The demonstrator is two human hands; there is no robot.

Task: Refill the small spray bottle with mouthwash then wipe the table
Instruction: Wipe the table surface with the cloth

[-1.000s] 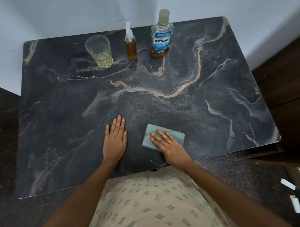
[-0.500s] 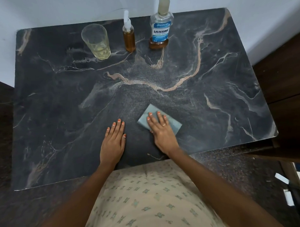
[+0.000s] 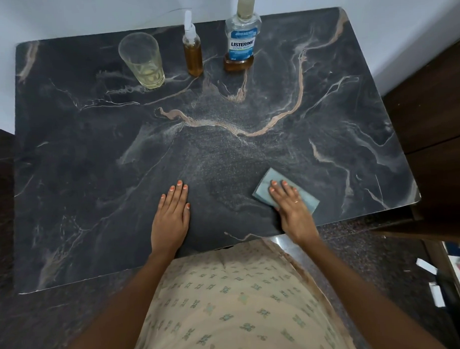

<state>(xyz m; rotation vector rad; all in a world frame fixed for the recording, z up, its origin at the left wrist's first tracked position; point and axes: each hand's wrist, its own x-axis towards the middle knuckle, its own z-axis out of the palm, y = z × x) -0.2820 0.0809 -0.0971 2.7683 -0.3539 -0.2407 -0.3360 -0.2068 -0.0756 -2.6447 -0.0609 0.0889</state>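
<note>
The cloth [image 3: 263,188] is the thing in play. It is a thin, folded, pale blue-green piece, soft and light, lying flat on the table [image 3: 249,152] near the near edge and toward the right corner. It will likely bunch or slide out from under a loose touch. It is best worked with a flat palm and spread fingers pressing down on its middle. To lift it, a pinch at the free far corner would do. The dark stone top looks smooth, so the cloth should glide easily.

The right hand [image 3: 292,211] lies flat on the cloth with straight fingers [image 3: 275,189] pressing it to the table. It curls round nothing and grasps nothing. The cloth's far corner and right end show past the hand.

The left hand [image 3: 170,218] is also flat and relaxed. Its palm is down on the bare table near the near edge, left of the cloth and well apart from it. It appears to be bracing.

Along the table's far edge stand a glass [image 3: 143,62], the spray bottle [image 3: 193,53] and the mouthwash [image 3: 241,40]. All three are upright and well apart from both hands. The spray bottle shows amber liquid almost to its neck with the sprayer on. The refill therefore looks done, and wiping is the step in hand.
</note>
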